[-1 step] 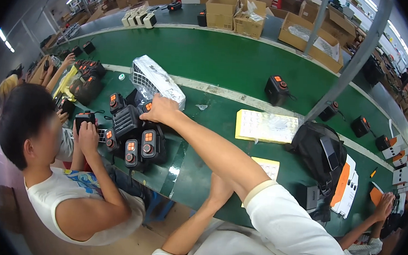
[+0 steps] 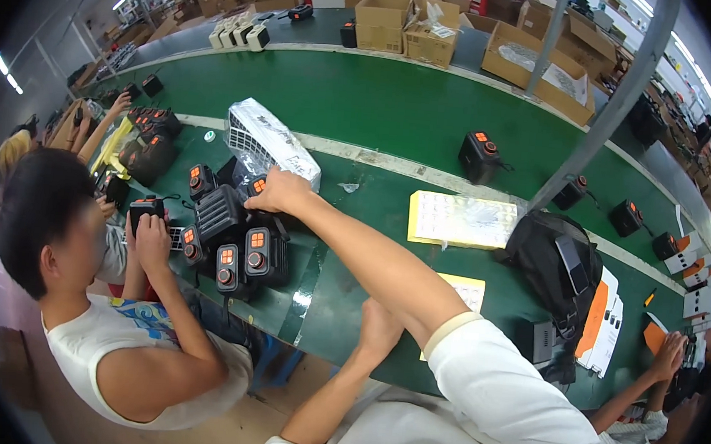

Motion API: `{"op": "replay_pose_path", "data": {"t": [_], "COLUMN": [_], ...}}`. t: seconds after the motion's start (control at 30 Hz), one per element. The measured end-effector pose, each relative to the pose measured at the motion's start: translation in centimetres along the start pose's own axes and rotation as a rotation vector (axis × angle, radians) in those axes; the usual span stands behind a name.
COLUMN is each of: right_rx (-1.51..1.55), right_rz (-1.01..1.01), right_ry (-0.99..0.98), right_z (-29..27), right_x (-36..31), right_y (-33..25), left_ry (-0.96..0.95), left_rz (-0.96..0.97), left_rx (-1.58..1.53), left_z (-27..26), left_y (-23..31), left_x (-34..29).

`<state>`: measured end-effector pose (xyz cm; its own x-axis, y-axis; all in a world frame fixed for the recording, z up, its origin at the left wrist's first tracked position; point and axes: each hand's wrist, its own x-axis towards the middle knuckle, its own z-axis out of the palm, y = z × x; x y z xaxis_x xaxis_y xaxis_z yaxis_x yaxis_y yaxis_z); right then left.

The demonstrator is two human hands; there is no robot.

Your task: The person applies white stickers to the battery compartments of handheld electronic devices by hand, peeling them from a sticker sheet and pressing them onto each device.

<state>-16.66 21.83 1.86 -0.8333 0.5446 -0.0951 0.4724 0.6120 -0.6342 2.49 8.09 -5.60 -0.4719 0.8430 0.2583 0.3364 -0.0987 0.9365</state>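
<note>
Orange-buttoned device (image 2: 256, 186) remains against the right hand (image 2: 286, 192), as before, but I cannot tell the grip's width.

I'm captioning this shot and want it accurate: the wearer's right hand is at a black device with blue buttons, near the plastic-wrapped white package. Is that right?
Not quite: the buttons are orange, not blue, as the head view shows. The wearer's right hand is at that black device, near the plastic-wrapped white package.
</note>
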Motion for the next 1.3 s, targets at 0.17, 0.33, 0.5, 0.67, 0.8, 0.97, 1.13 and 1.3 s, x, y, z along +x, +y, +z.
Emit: {"op": "replay_pose_path", "data": {"t": [0.17, 0.33, 0.5, 0.67, 0.8, 0.97, 1.13, 1.3], "right_rx": [0.341, 1.221, 1.479, 1.699, 1.683, 1.698, 1.679, 1.686], "right_rz": [0.112, 0.023, 0.183, 0.170, 0.121, 0.114, 0.098, 0.107], "right_ry": [-0.048, -0.108, 0.114, 0.351, 0.370, 0.339, 0.324, 0.327], "right_z": [-3.1, -8.6, -11.2, -8.4, -8.0, -7.8, -7.8, -7.9], "right_x": [-1.5, -9.8, -22.2, -29.5, -31.2, -31.5, -31.4, -31.4], "right_y": [2.6, 7.8, 10.9, 13.4, 14.6, 15.2, 15.1, 14.8], "left_ry": [0.102, 0.238, 0.194, -0.106, -0.238, -0.238, -0.235, -0.185], "left_rz": [-0.304, -0.287, -0.137, -0.108, -0.067, -0.047, 0.005, 0.082], "left_rx": [-0.443, -0.630, -0.741, -0.715, -0.575, -0.402, -0.247, -0.068], "left_z": [-1.3, -4.6, -5.4, -3.6, -2.2, -1.8, -1.8, -1.7], "left_y": [-0.5, 2.7, 6.5, 9.9, 10.8, 11.5, 11.9, 12.0], "left_x": [-0.3, 0.2, 1.7, 2.3, 2.1, 1.8, 1.9, 1.7]}}
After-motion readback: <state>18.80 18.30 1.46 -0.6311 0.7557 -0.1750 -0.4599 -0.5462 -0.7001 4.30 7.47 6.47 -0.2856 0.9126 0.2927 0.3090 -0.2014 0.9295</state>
